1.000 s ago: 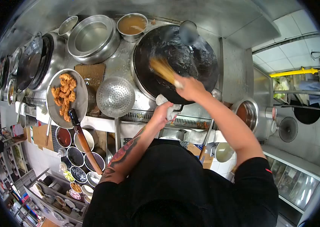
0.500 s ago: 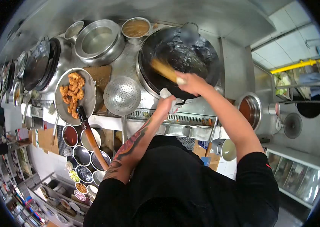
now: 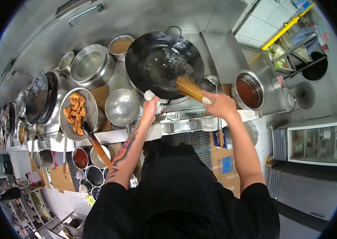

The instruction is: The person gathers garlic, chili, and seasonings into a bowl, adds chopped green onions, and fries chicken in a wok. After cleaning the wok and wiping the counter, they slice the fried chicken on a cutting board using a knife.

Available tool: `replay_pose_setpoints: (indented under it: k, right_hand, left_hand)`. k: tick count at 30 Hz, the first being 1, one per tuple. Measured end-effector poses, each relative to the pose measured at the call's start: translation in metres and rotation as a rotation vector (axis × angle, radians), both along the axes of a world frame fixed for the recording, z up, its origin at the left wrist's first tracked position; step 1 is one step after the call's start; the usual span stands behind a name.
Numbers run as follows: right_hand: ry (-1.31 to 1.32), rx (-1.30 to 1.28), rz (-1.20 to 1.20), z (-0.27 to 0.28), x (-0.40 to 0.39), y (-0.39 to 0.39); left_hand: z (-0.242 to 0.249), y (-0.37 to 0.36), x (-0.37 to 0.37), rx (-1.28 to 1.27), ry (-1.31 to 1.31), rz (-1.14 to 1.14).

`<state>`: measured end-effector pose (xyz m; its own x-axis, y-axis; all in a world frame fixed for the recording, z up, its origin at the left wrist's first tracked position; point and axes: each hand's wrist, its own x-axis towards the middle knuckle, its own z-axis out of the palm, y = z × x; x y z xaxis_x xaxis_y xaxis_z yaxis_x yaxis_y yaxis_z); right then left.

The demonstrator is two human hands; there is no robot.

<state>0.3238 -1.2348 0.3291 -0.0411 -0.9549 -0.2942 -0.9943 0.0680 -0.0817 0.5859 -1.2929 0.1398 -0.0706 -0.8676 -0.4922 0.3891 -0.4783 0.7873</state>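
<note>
A large black wok (image 3: 142,59) sits on the stove in front of me, with water moving along its far right side. My left hand (image 3: 149,109) is closed round a white cloth (image 3: 161,105) at the wok's near edge, by its handle. In my right hand (image 3: 221,106) is a bamboo wok brush (image 3: 189,87), gripped at its pale bound end. Its splayed bristles reach over the wok's near right rim. Just right of the wok lies a ladle (image 3: 212,79), partly behind the brush and hand.
Left of the wok are a perforated strainer (image 3: 122,106), a round pan (image 3: 92,104) holding fried pieces (image 3: 75,108), and metal pots (image 3: 107,65). A pot of red-brown sauce (image 3: 260,89) stands at the right. Sauce containers (image 3: 81,158) sit below the counter's left side.
My right hand has drawn the brush from the wok's left side to its near right rim. My left hand stays at the wok's near edge with the cloth. The camera view has shifted.
</note>
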Motion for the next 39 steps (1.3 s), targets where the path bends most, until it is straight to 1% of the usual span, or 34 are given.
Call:
replay_pose_setpoints:
  k: [1,2,3,4,5,7,8,9,10,11,13,14,15,17,18,19,21,23,24,25,27,28,29,30,31,33,34,36,39]
  right_hand:
    - [-0.086,0.001,-0.041,-0.006,0.002,0.009]
    - [-0.090,-0.010,-0.039,-0.017,0.003,0.015]
    - [-0.165,-0.035,-0.057,-0.032,0.004,0.019]
    - [-0.238,-0.058,-0.074,-0.047,0.004,0.021]
    - [-0.242,-0.065,-0.070,-0.062,0.004,0.021]
    - [-0.422,-0.158,-0.035,-0.086,0.006,0.022]
    - [-0.425,-0.158,-0.034,-0.079,0.011,0.025]
    - [-0.549,-0.010,-0.123,-0.069,0.016,0.027]
    - [-0.672,0.140,-0.213,-0.063,0.018,0.029]
    - [-0.674,0.139,-0.216,-0.068,0.017,0.029]
    - [-0.863,0.119,-0.209,-0.096,0.011,0.022]
    - [-0.938,-0.018,-0.133,-0.108,0.010,0.017]
    - [-0.939,-0.015,-0.136,-0.119,0.004,0.014]
    - [-1.171,0.153,-0.259,-0.107,0.002,0.015]
    - [-1.226,0.175,-0.267,-0.109,0.001,0.014]
    - [-1.225,0.178,-0.264,-0.108,0.000,0.016]
    - [-1.332,0.216,-0.320,-0.107,0.002,0.018]
    - [-1.378,0.217,-0.322,-0.108,0.000,0.024]
    - [-1.425,0.214,-0.332,-0.109,-0.001,0.028]
    - [-1.416,0.230,-0.310,-0.113,-0.002,0.032]
    - [-1.492,0.237,-0.349,-0.131,-0.005,0.038]
    - [-1.478,0.259,-0.320,-0.147,-0.005,0.039]
    - [-1.561,0.212,-0.319,-0.166,-0.007,0.039]
    - [-1.647,0.163,-0.321,-0.176,-0.005,0.040]
    - [-1.642,0.156,-0.348,-0.173,0.001,0.044]
    - [-1.703,0.143,-0.330,-0.185,0.005,0.048]
    - [-1.692,0.157,-0.321,-0.190,0.007,0.048]
    - [-1.699,0.134,-0.352,-0.199,0.011,0.049]
    - [-1.692,0.138,-0.397,-0.191,0.022,0.049]
  left_hand:
    - [-0.006,0.002,0.002,-0.027,-0.048,0.008]
    - [-0.007,0.004,0.002,-0.052,-0.094,0.019]
    - [-0.008,0.006,0.002,-0.063,-0.098,0.023]
    - [-0.006,0.009,0.001,-0.079,-0.158,0.053]
    - [-0.005,0.011,-0.001,-0.093,-0.217,0.084]
    - [-0.007,0.018,-0.006,-0.124,-0.220,0.105]
    - [-0.005,0.020,-0.010,-0.176,-0.367,0.142]
    - [-0.004,0.023,-0.015,-0.227,-0.514,0.176]
    - [0.004,0.027,-0.021,-0.219,-0.651,0.193]
    - [0.004,0.027,-0.025,-0.220,-0.654,0.190]
    - [0.003,0.026,-0.031,-0.215,-0.824,0.179]
    - [0.014,0.030,-0.039,-0.270,-0.903,0.253]
    - [0.019,0.033,-0.044,-0.267,-0.904,0.250]
    - [0.030,0.037,-0.050,-0.342,-1.007,0.219]
    - [0.034,0.041,-0.055,-0.389,-1.009,0.237]
    - [0.033,0.044,-0.060,-0.387,-1.009,0.241]
    - [0.032,0.049,-0.067,-0.566,-1.021,0.261]
    - [0.024,0.053,-0.069,-0.617,-1.140,0.219]
    - [0.016,0.055,-0.068,-0.703,-1.149,0.205]
    - [0.010,0.059,-0.067,-0.787,-1.157,0.196]
    - [0.003,0.066,-0.068,-0.829,-1.216,0.155]
    - [0.022,0.077,-0.068,-0.820,-1.182,0.131]
    - [0.023,0.079,-0.065,-0.920,-1.147,0.139]
    - [0.020,0.078,-0.062,-0.891,-1.133,0.117]
    - [0.014,0.077,-0.060,-0.864,-1.115,0.091]
    - [0.001,0.073,-0.056,-0.936,-1.115,0.099]
    - [-0.011,0.070,-0.054,-0.982,-1.130,0.100]
    - [-0.005,0.072,-0.050,-1.026,-1.074,0.115]
    - [-0.003,0.066,-0.043,-1.049,-1.025,0.113]
